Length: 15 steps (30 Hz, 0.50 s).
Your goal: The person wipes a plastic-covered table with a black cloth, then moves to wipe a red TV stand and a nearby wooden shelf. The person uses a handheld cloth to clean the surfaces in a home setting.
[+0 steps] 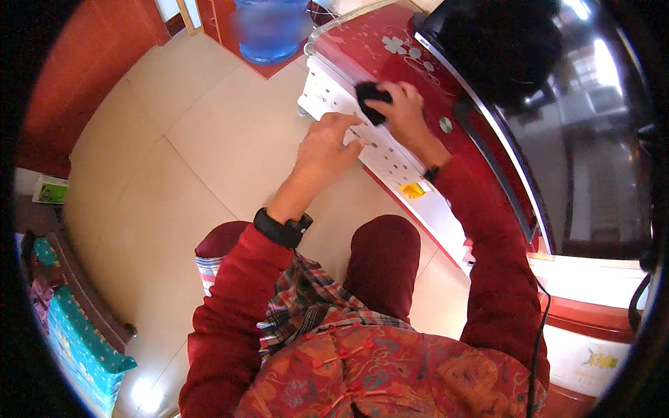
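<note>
My right hand (405, 112) grips a black cloth or pad (372, 103), slightly blurred, at the front edge of a cabinet's red top (360, 44). Below it is the white cabinet front (387, 151), dotted with small marks and bearing a yellow sticker (413, 190) lower down. To the left of the cloth, my left hand (329, 149) holds nothing. Its thumb and fingers are bent and apart, the tips close to the white front; whether they touch it I cannot tell.
A television (569, 130) with a dark glossy screen stands on the cabinet. At the far end, a blue water bottle (269, 31) stands on a red-brown unit (219, 26). Turquoise packages (83, 334) lie at the lower left. Tiled floor (157, 172) spreads beyond my knees.
</note>
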{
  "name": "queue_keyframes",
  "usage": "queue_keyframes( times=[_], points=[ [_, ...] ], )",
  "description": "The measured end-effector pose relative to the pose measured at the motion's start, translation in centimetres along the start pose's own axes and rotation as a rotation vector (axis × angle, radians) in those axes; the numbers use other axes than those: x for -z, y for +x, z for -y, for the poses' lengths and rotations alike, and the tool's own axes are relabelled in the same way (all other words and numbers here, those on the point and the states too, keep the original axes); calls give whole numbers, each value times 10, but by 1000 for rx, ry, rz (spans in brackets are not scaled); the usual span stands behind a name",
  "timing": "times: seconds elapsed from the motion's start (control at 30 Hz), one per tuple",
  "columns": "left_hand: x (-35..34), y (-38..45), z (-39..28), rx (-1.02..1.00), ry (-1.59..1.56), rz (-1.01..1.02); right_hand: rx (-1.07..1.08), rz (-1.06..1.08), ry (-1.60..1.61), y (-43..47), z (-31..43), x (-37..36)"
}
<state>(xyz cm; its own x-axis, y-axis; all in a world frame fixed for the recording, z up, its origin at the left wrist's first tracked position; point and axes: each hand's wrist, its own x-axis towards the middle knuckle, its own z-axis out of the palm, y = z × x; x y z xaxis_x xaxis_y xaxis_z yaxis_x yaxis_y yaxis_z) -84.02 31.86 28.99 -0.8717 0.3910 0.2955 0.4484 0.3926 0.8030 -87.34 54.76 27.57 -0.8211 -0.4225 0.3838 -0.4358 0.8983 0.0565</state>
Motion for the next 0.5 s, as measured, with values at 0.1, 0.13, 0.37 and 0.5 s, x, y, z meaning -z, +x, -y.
queue_keyframes(
  times=[0.1,0.13,0.37,0.5],
  points=[
    [2,2,-4,57,-42,43,41,-117,23,75,8,-38],
    [1,2,-5,88,-48,56,45,-133,52,96,8,-47],
    [-7,12,0,-44,-45,1,-258,-116,210,167,-17,-72],
    [-11,12,2,-34,-91,20,-318,-210,92,106,-34,-47]
  ],
)
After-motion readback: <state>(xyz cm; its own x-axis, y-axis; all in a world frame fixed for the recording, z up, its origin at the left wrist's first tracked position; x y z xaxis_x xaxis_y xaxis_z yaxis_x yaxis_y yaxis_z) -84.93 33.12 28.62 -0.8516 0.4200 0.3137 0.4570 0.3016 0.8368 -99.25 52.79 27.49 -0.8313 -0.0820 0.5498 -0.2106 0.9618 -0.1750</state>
